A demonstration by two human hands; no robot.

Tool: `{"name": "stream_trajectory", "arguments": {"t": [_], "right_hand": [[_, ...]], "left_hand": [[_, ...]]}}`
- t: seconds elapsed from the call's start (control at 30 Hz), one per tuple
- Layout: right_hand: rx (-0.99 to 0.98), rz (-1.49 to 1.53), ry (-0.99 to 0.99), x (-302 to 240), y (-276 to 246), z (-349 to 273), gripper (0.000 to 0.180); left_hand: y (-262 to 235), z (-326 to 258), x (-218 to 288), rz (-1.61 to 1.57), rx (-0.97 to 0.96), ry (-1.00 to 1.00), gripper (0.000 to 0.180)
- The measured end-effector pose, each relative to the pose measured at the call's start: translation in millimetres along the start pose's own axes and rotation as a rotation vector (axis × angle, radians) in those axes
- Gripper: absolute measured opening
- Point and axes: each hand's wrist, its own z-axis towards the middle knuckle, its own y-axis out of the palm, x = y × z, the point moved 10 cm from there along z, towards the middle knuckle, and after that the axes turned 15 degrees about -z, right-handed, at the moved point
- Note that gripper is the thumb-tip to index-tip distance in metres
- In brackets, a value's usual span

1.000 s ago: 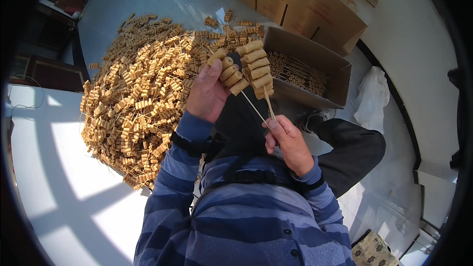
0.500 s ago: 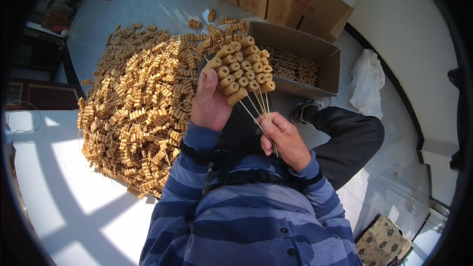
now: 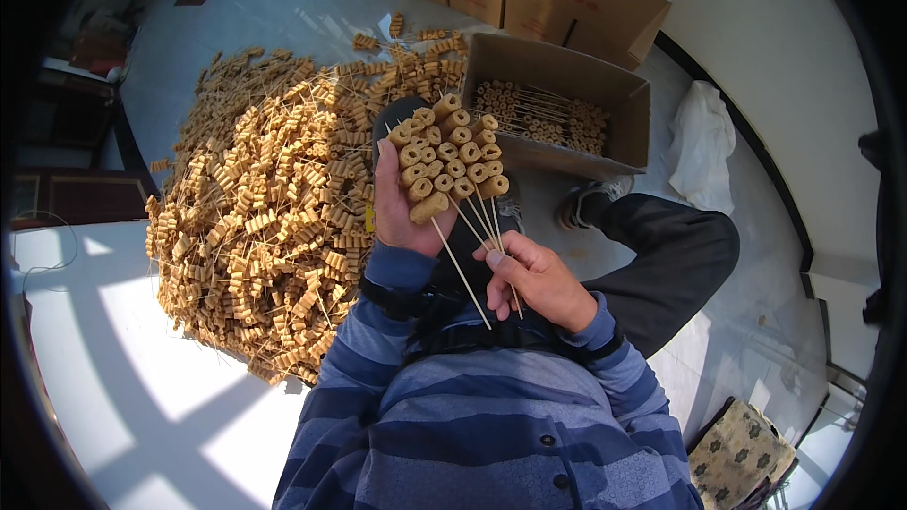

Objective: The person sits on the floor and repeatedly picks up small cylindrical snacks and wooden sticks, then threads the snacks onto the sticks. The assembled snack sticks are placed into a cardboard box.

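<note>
Above your lap, your left hand (image 3: 402, 217) is closed around the bundle of skewers (image 3: 449, 159), so keep its fingers firm while your right hand (image 3: 539, 283), pinching the thin sticks (image 3: 482, 227), evens the ends gently, beside the cardboard box (image 3: 567, 85).

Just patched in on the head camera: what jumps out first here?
A huge heap of tan skewered rolls covers the floor at left. At centre, the left hand grips a bundle of skewers while the right hand pinches their sticks. An open cardboard box holding more lies beyond.
</note>
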Motion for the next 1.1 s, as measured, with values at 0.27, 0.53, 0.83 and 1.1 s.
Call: {"name": "stream_trajectory", "arguments": {"t": [0.27,0.53,0.83,1.1], "right_hand": [[-0.010,-0.101,-0.028,6.4,5.6,-1.0,0.032],[0.116,-0.194,-0.188,-0.3,-0.2,-1.3,0.036],[0.088,-0.088,-0.076,4.8,-16.3,0.0,0.046],[-0.056,-0.053,-0.035,5.5,-7.4,0.8,0.050]], "left_hand": [[-2.7,-4.6,2.0,0.001,-0.013,-0.014,0.072],[-10.5,-5.1,4.7,-0.034,0.032,0.018,0.071],[-16.2,-7.5,1.3,-0.004,0.102,-0.005,0.073],[-23.5,-8.0,-4.4,0.001,0.110,-0.033,0.074]]}}
